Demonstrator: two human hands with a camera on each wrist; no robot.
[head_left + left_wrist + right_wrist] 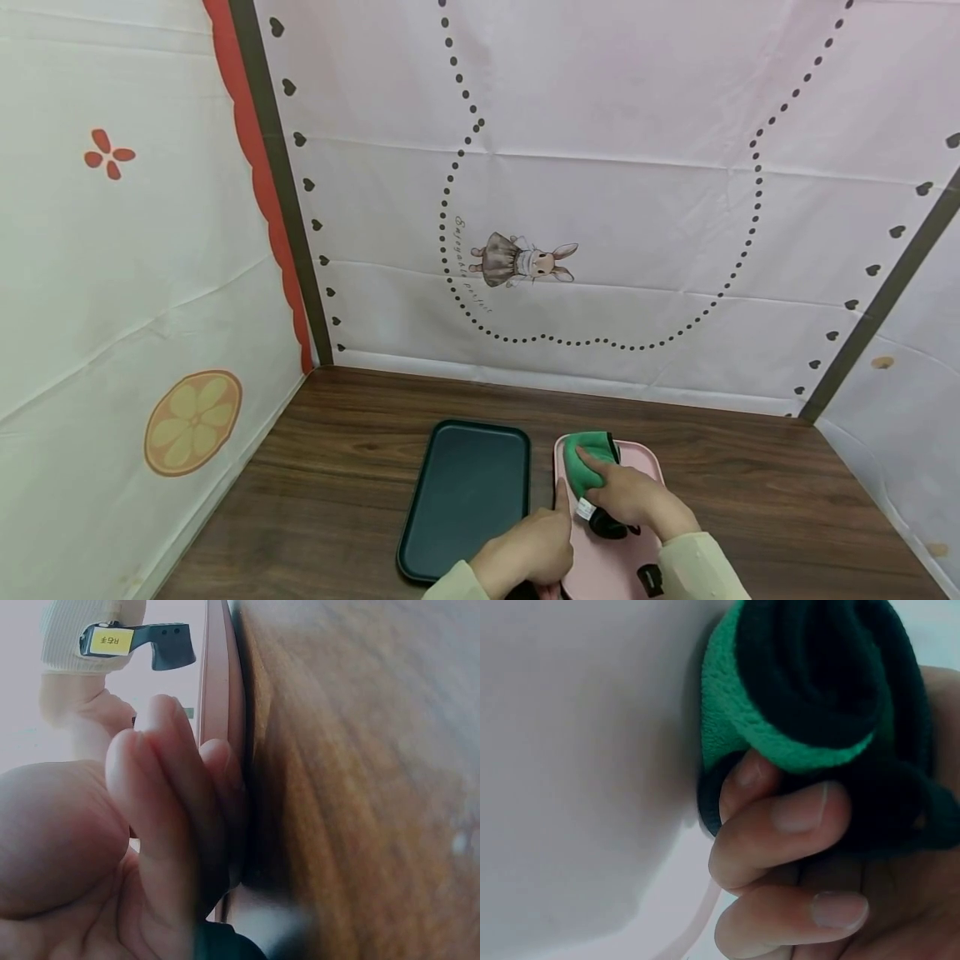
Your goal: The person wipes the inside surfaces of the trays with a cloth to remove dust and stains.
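My right hand (633,496) grips a green cloth (583,475) with dark trim, its index finger laid along the top. In the right wrist view the cloth (735,712) is rolled in on itself, and curled fingers (757,840) hold its lower edge. A white label and a dark bunched part show below the green in the head view. Under the cloth lies a pink tray (606,567). At that tray's left rim is my left hand (536,542), index finger stretched forward along the edge. The left wrist view shows its fingers (161,795) beside the tray's side wall.
Left of the pink tray lies a dark green tray (472,492) on the brown wooden table (330,500). Printed white cloth walls (615,208) stand behind and at both sides. A black bracket (172,645) with a yellow label is on the right sleeve.
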